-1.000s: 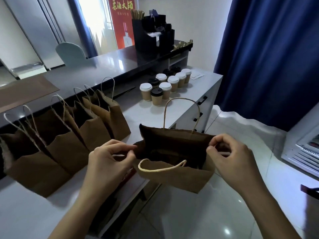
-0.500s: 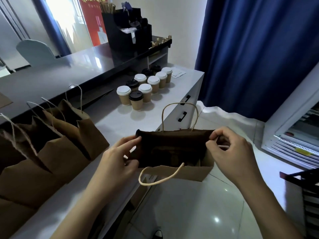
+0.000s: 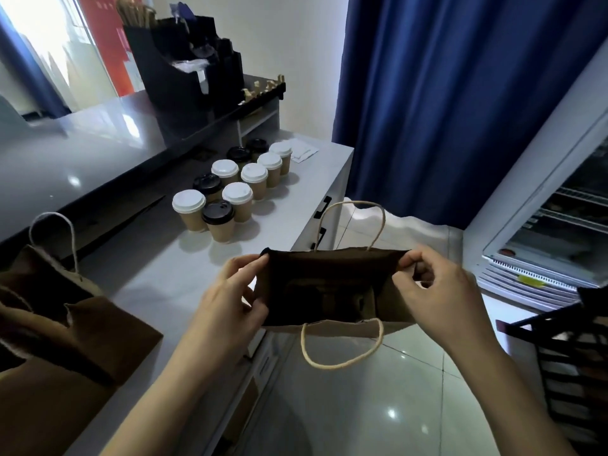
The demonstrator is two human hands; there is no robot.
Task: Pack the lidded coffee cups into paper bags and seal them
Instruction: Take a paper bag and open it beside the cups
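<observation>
I hold a brown paper bag (image 3: 332,291) with twine handles in the air off the counter's front edge, its mouth spread wide. My left hand (image 3: 230,301) pinches the bag's left rim and my right hand (image 3: 441,291) pinches the right rim. The bag's inside is dark, so I cannot tell what it holds. Several lidded coffee cups (image 3: 237,189), some with white lids and some with black lids, stand grouped on the white counter (image 3: 154,278) beyond my left hand.
More open brown paper bags (image 3: 72,337) stand on the counter at the left. A black condiment organiser (image 3: 184,67) sits on the raised grey bar at the back. A blue curtain (image 3: 460,93) hangs ahead, a glass-door fridge (image 3: 552,225) and a dark rack (image 3: 572,357) at the right.
My view has swung right, so the row of bags slid mostly out of frame at the left. The bag in my hands is pulled wider open and sits higher, nearer the cups.
</observation>
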